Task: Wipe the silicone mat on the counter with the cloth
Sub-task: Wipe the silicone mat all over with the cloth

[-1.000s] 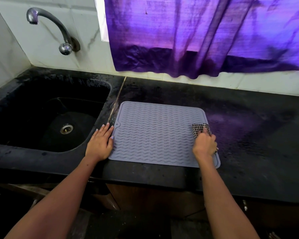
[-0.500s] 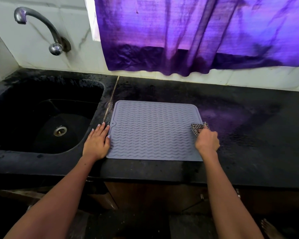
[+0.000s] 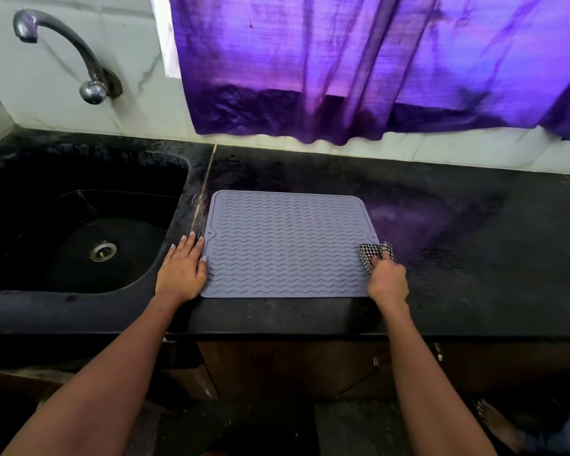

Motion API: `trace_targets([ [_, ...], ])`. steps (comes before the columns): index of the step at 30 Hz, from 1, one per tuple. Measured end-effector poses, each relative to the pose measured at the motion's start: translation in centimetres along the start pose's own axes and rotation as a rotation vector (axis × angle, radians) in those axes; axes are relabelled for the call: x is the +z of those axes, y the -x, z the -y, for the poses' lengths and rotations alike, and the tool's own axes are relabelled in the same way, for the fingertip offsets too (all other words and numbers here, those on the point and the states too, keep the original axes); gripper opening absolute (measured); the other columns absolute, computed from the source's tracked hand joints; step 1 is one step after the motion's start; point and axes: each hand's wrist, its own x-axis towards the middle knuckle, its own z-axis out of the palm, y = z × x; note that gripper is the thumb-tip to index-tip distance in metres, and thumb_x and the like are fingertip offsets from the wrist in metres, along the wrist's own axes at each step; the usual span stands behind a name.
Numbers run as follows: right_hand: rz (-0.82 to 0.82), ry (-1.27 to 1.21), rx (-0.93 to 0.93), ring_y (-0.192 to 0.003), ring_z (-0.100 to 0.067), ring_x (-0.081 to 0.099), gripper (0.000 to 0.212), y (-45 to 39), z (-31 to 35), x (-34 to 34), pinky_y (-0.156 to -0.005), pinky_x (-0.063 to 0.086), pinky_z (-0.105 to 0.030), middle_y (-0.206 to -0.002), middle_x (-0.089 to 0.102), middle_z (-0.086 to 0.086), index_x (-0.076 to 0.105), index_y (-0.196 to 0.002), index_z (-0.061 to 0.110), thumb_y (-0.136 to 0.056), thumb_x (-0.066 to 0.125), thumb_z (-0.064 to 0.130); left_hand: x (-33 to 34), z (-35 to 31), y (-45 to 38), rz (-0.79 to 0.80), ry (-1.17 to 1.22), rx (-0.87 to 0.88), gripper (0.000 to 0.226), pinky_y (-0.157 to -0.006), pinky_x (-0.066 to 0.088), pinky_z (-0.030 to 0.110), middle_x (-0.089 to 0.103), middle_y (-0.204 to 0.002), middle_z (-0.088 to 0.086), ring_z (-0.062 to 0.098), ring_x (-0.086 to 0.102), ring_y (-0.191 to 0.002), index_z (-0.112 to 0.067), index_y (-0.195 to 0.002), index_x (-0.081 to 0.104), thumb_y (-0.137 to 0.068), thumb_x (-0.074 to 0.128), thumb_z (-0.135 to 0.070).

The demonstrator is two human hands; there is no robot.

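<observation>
Since a second ago the right hand (image 3: pixel 387 280) has slid off toward the mat's right edge, near the front corner, taking the cloth (image 3: pixel 375 255) with it, while the left hand (image 3: pixel 182 270) has kept its place.

Lying flat on the dark counter (image 3: pixel 474 258) just right of the sink (image 3: pixel 79 225), the silicone mat (image 3: pixel 287 245) is the main worry: a thin sheet like this could skid or buckle if the wiping stroke drags harder than the left hand pins it. That hand lies with straight fingers against the mat's left edge, mostly on the counter, so its hold looks slight. Bunched in the curled fingers of the right hand, the checked cloth straddles the edge and could run off onto the counter.

Most of the cloth is buried in that fist. Whether the mat carries dirt or water is hard to make out among its ridges.
</observation>
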Motion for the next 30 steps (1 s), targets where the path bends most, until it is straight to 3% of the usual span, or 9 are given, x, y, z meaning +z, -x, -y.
trace_targets([
  [2, -0.076, -0.07, 0.058, -0.116, -0.038, 0.044, 0.029, 0.6, -0.1, -0.5, -0.096, 0.042, -0.048, -0.132, 0.047, -0.017, 0.051, -0.123, 0.003, -0.098, 0.041, 0.012, 0.0, 0.0, 0.0, 0.0, 0.004, 0.008, 0.069, -0.122, 0.005, 0.038, 0.016, -0.158, 0.009, 0.021, 0.011, -0.148, -0.01, -0.148, 0.025, -0.088, 0.014, -0.041],
  [5, -0.13, -0.023, 0.067, -0.113, -0.038, 0.047, 0.028, 2.1, -0.2, 0.1, -0.092, 0.042, -0.046, -0.134, 0.046, -0.015, 0.055, -0.12, 0.005, -0.097, 0.04, 0.011, -0.1, 0.1, 0.0, 0.0, 0.02, 0.014, 0.071, -0.121, 0.005, 0.037, 0.017, -0.158, 0.009, 0.021, 0.01, -0.148, -0.01, -0.148, 0.025, -0.086, 0.013, -0.042],
  [13, -0.079, 0.249, -0.04, -0.132, -0.031, 0.028, 0.044, 4.0, -0.8, 2.3, -0.103, 0.037, -0.043, -0.156, 0.019, -0.004, 0.038, -0.14, 0.013, -0.096, 0.034, 0.008, 0.0, 0.7, 0.1, 0.043, 0.007, 0.042, 0.055, -0.121, 0.002, 0.037, 0.01, -0.159, 0.009, 0.021, 0.005, -0.148, -0.011, -0.15, 0.017, -0.101, 0.033, -0.031],
  [20, -0.112, 0.08, 0.035, -0.117, -0.034, 0.042, 0.028, 4.7, 0.5, 1.4, -0.094, 0.044, -0.047, -0.134, 0.046, -0.009, 0.058, -0.115, 0.008, -0.093, 0.042, 0.007, -0.3, 1.0, 0.2, 0.092, 0.014, 0.075, 0.057, -0.121, -0.001, 0.036, 0.007, -0.159, 0.01, 0.022, 0.003, -0.148, -0.009, -0.15, 0.014, -0.101, 0.03, -0.032],
  [26, -0.096, 0.197, -0.066, -0.133, -0.03, 0.028, 0.044, 7.1, 1.6, 3.5, -0.102, 0.036, -0.043, -0.155, 0.022, -0.004, 0.04, -0.139, 0.015, -0.095, 0.04, 0.008, -0.3, 1.0, 0.4, 0.062, 0.013, 0.101, 0.055, -0.121, 0.001, 0.037, 0.01, -0.159, 0.012, 0.023, 0.006, -0.148, -0.007, -0.15, 0.017, -0.101, 0.03, -0.03],
  [30, -0.092, 0.255, -0.087, -0.132, -0.031, 0.028, 0.044, 7.3, 1.5, 3.4, -0.103, 0.033, -0.042, -0.156, 0.02, -0.006, 0.038, -0.141, 0.016, -0.097, 0.036, 0.009, 0.1, 1.1, 0.7, 0.038, -0.006, 0.093, 0.054, -0.121, 0.0, 0.035, 0.01, -0.159, 0.01, 0.021, 0.005, -0.148, -0.008, -0.15, 0.016, -0.102, 0.026, -0.03],
])
